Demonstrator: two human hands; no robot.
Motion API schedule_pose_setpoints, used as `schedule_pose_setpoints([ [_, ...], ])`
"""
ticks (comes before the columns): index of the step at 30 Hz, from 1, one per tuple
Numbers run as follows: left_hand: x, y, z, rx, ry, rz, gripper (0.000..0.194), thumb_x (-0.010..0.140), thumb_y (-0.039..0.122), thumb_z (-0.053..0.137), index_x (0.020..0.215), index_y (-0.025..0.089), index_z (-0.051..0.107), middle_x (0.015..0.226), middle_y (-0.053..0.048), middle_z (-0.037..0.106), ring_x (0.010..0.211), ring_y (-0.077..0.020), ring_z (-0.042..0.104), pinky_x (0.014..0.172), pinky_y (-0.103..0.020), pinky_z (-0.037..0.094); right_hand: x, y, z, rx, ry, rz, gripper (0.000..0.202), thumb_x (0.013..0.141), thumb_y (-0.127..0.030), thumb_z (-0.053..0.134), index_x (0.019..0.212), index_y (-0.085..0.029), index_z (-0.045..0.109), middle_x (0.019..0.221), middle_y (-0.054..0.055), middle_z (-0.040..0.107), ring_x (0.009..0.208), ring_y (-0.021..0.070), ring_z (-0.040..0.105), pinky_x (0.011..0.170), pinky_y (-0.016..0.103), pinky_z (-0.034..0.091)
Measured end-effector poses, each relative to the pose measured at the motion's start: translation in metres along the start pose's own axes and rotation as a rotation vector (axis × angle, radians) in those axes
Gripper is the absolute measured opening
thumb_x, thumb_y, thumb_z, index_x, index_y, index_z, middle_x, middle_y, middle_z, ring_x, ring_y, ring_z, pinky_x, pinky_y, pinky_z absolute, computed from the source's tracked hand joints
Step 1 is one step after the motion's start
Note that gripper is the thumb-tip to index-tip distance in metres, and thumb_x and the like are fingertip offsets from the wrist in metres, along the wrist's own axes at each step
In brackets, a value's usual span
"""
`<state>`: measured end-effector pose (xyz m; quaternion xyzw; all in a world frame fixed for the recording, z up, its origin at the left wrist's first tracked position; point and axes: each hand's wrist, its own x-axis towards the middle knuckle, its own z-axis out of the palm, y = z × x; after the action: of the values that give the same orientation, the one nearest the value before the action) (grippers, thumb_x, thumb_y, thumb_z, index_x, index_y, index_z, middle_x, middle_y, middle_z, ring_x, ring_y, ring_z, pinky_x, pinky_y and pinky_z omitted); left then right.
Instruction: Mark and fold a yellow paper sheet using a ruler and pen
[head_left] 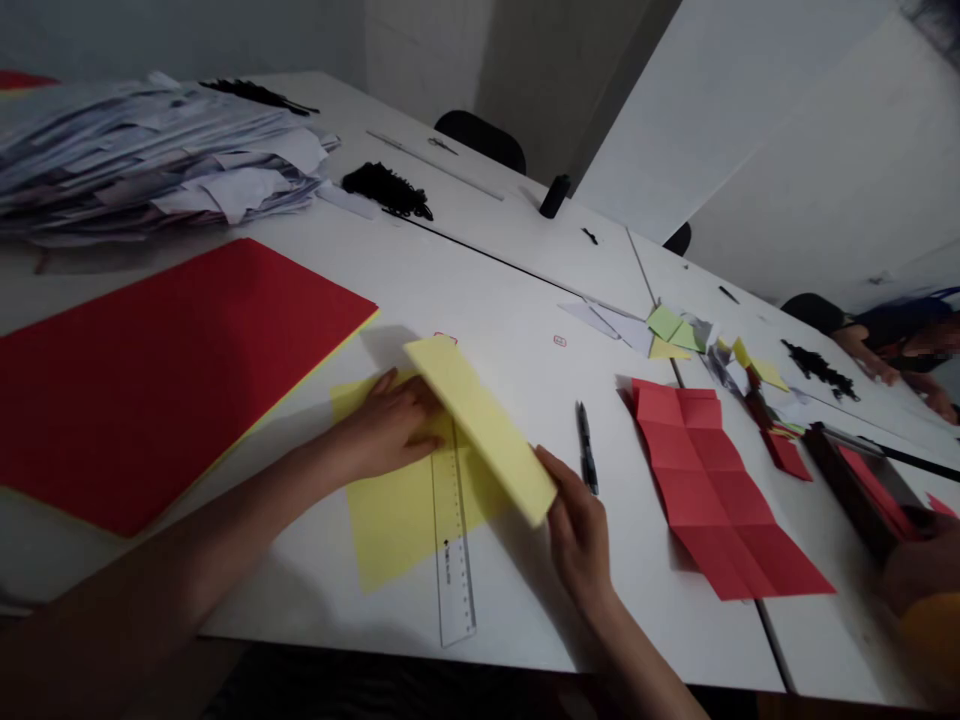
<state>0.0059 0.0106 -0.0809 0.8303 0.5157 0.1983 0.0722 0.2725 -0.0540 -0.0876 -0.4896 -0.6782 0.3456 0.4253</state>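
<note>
yellow paper lies by the near edge of the white surface, with a clear ruler across it pointing toward that edge. the right hand pinches the nearer end of a raised, tilted yellow strip; the left hand, partly hidden behind its other end, has a grip i cannot tell.
</note>
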Motion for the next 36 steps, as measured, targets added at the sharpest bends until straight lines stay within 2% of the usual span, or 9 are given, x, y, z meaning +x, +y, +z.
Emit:
schedule_pose_setpoints([
  [2,0.002,-0.005,0.004,-0.006,-0.097,0.045,0.039,0.086,0.034,0.058,0.124,0.022,0.055,0.141,-0.01,0.047,0.131,-0.0269,0.042,0.111,-0.053,0.024,0.002,0.007,-0.009,0.186,0.08,0.268,0.037,0.09,-0.039,0.056,0.122,-0.022,0.061,0.116,0.009,0.068,0.101,0.0248,0.066,0.083,0.04,0.057],
  [4,0.002,-0.008,0.007,-0.005,-0.15,0.034,0.041,0.088,0.034,0.054,0.127,0.022,0.053,0.147,-0.012,0.041,0.137,-0.0265,0.035,0.113,-0.054,0.017,0.006,0.011,-0.011,0.311,0.079,0.432,0.044,0.081,-0.046,0.066,0.116,-0.019,0.064,0.101,0.009,0.073,0.085,0.0235,0.069,0.072,0.035,0.058],
  [7,0.001,-0.007,0.007,0.003,-0.174,0.013,0.042,0.089,0.039,0.051,0.127,0.022,0.054,0.148,-0.011,0.04,0.139,-0.0259,0.031,0.114,-0.052,0.016,0.023,0.015,-0.009,0.417,0.079,0.544,0.046,0.074,-0.05,0.073,0.106,-0.018,0.068,0.093,0.008,0.073,0.079,0.0228,0.069,0.064,0.032,0.057],
  [9,0.0,-0.007,0.005,0.024,-0.186,-0.006,0.042,0.089,0.042,0.051,0.127,0.024,0.054,0.148,-0.009,0.041,0.14,-0.0267,0.031,0.113,-0.053,0.015,0.039,0.019,-0.009,0.479,0.162,0.588,0.045,0.07,-0.051,0.075,0.101,-0.019,0.068,0.094,0.007,0.073,0.078,0.0224,0.068,0.06,0.032,0.056],
  [15,-0.002,-0.019,-0.01,0.13,-0.182,-0.152,0.045,0.088,0.042,0.05,0.128,0.023,0.054,0.146,-0.007,0.043,0.14,-0.0304,0.029,0.112,-0.057,0.013,0.063,0.032,-0.02,0.579,0.398,0.557,0.044,0.064,-0.045,0.079,0.095,-0.015,0.067,0.094,0.007,0.073,0.08,0.0222,0.068,0.06,0.031,0.056],
  [22,-0.003,-0.032,-0.017,0.101,-0.154,-0.134,0.048,0.086,0.05,0.044,0.114,0.016,0.062,0.136,-0.011,0.051,0.129,-0.0277,0.043,0.106,-0.041,0.031,0.056,0.036,-0.027,0.622,0.495,0.535,0.041,0.065,-0.038,0.079,0.098,-0.016,0.068,0.099,0.007,0.073,0.091,0.0209,0.068,0.068,0.026,0.057],
  [27,-0.005,-0.017,-0.012,0.127,-0.154,-0.128,0.04,0.085,0.046,0.049,0.11,0.017,0.061,0.131,-0.011,0.054,0.122,-0.0278,0.049,0.105,-0.043,0.032,0.058,0.037,-0.03,0.646,0.526,0.561,0.041,0.065,-0.036,0.08,0.099,-0.016,0.068,0.098,0.005,0.073,0.09,0.0187,0.068,0.068,0.024,0.057],
  [32,-0.005,0.001,-0.001,0.093,-0.114,-0.081,0.04,0.088,0.046,0.047,0.114,0.018,0.056,0.132,-0.011,0.053,0.122,-0.0284,0.048,0.106,-0.047,0.03,0.057,0.036,-0.03,0.633,0.517,0.547,0.043,0.065,-0.037,0.079,0.1,-0.016,0.068,0.101,0.006,0.073,0.097,0.0223,0.067,0.075,0.029,0.058],
  [36,-0.003,0.005,0.005,0.093,-0.078,-0.048,0.044,0.089,0.05,0.043,0.117,0.018,0.053,0.133,-0.013,0.052,0.123,-0.0297,0.048,0.107,-0.047,0.03,0.059,0.035,-0.032,0.593,0.477,0.517,0.039,0.069,-0.039,0.075,0.1,-0.015,0.067,0.106,0.008,0.072,0.107,0.0249,0.064,0.084,0.034,0.056],
])
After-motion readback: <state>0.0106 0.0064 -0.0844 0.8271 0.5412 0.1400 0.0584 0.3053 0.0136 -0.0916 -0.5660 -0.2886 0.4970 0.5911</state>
